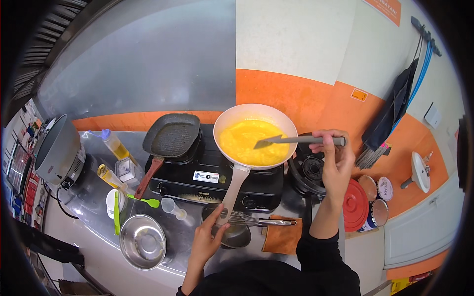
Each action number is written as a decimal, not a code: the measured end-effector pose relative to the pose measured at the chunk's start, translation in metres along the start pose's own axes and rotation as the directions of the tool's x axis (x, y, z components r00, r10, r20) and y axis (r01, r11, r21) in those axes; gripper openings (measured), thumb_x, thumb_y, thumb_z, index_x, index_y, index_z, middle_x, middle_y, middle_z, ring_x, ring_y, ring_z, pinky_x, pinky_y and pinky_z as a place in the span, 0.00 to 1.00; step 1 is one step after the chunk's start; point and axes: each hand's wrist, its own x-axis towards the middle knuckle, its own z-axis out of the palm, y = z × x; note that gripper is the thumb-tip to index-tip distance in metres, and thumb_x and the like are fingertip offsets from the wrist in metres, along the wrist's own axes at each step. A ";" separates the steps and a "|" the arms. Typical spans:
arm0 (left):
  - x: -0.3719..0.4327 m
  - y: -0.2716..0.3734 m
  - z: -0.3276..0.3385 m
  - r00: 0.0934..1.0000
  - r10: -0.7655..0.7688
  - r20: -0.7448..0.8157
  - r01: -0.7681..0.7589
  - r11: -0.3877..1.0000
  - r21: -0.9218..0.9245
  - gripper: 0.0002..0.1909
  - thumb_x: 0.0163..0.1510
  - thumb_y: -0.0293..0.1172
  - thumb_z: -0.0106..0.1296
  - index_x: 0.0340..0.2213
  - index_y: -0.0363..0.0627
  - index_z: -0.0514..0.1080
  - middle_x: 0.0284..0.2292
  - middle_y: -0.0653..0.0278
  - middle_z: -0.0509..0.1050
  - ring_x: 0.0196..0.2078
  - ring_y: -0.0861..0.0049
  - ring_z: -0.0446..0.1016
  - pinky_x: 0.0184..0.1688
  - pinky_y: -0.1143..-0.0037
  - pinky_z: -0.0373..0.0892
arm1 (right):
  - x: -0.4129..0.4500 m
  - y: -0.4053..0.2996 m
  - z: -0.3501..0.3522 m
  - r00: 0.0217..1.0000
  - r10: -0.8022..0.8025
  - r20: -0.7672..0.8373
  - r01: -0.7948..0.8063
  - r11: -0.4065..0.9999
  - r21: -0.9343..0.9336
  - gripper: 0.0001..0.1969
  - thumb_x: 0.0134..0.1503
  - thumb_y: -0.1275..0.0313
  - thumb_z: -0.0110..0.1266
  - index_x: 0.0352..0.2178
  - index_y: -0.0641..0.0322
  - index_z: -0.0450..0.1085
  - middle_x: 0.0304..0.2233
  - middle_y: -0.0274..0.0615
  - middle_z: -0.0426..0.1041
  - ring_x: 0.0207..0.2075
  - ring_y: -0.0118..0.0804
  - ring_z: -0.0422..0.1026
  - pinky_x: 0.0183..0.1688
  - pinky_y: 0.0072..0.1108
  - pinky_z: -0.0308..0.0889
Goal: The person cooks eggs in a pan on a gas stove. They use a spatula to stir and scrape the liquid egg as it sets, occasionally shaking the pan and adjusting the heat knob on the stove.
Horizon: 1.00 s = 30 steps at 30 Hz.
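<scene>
A light-coloured frying pan holds yellow, egg-like liquid with paler streaks, above the right side of a black two-burner gas stove. My left hand grips the end of the pan's beige handle. In my right hand is the handle of a grey spatula. Its blade is over the yellow liquid; whether it touches the surface I cannot tell. Below the pan handle, a wire whisk lies across a dark bowl, partly hidden by my left hand.
A square grill pan occupies the left burner, its brown handle jutting forward. Left of the stove stand an oil bottle, a clear container and a steel bowl. A lime-green brush and an orange cloth lie on the counter. Another burner is at right.
</scene>
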 end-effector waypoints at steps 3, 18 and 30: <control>0.000 0.002 0.001 1.000 -0.017 0.004 0.017 1.000 0.012 0.27 0.51 0.27 0.57 0.53 0.44 0.64 0.49 0.51 0.71 0.51 0.58 0.71 0.49 0.70 0.67 | -0.005 -0.009 -0.013 0.998 0.003 0.062 0.001 0.998 -0.064 0.07 0.60 0.74 0.49 0.35 0.69 0.66 0.32 0.44 0.75 0.28 0.25 0.72 0.33 0.15 0.67; -0.001 -0.005 0.002 0.999 0.038 -0.038 -0.037 0.998 0.041 0.29 0.50 0.27 0.57 0.54 0.48 0.65 0.44 0.51 0.74 0.45 0.67 0.75 0.46 0.75 0.68 | 0.002 0.074 0.019 0.999 0.030 0.034 -0.020 0.965 -0.262 0.10 0.60 0.70 0.50 0.34 0.69 0.65 0.27 0.46 0.75 0.29 0.32 0.76 0.34 0.21 0.70; 0.001 0.000 0.001 1.000 0.022 -0.007 -0.022 1.000 0.014 0.27 0.51 0.27 0.56 0.53 0.44 0.64 0.49 0.51 0.70 0.50 0.58 0.71 0.49 0.70 0.67 | 0.013 0.095 0.039 1.000 -0.010 -0.011 0.008 0.991 -0.134 0.07 0.61 0.74 0.48 0.36 0.69 0.66 0.34 0.44 0.75 0.32 0.29 0.75 0.37 0.19 0.69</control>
